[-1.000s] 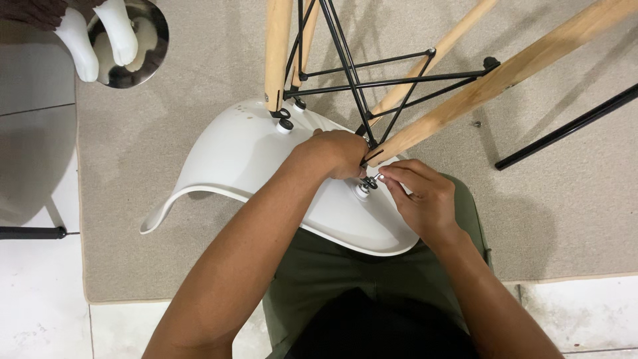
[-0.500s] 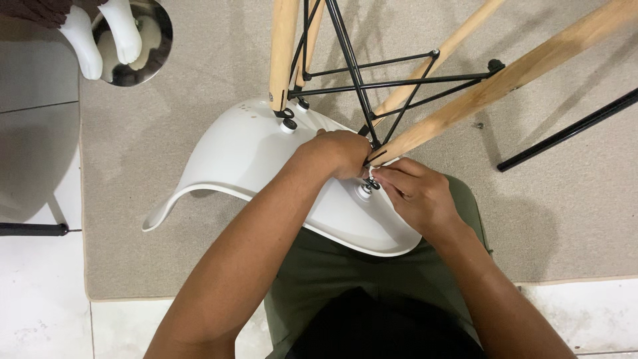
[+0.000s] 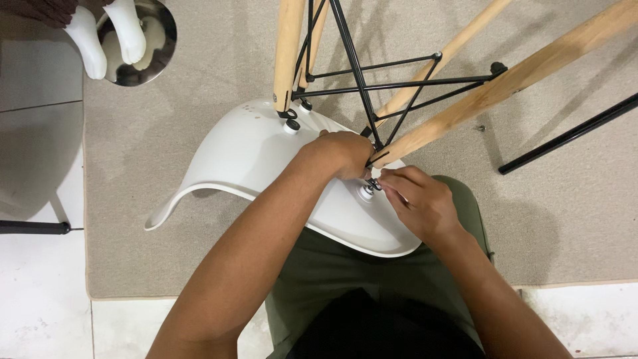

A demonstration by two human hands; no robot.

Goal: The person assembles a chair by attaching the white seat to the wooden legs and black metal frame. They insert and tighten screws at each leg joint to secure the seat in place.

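Observation:
A white plastic chair seat lies upside down across my lap, its wooden legs and black wire bracing pointing up toward the camera. My left hand grips the base of the near wooden leg where it meets the seat. Beside it, my right hand pinches a small black fastener at that leg's mount. The fingertips hide most of the fastener. Two other black mounts sit fixed further up the seat.
A beige carpet covers the floor, edged by white tiles at left and below. A round chrome base with another person's white-socked feet is at top left. A black bar lies at right. A small screw lies on the carpet.
My right hand's fingers have shifted slightly around the fastener. The seat and left hand stay nearly where they were.

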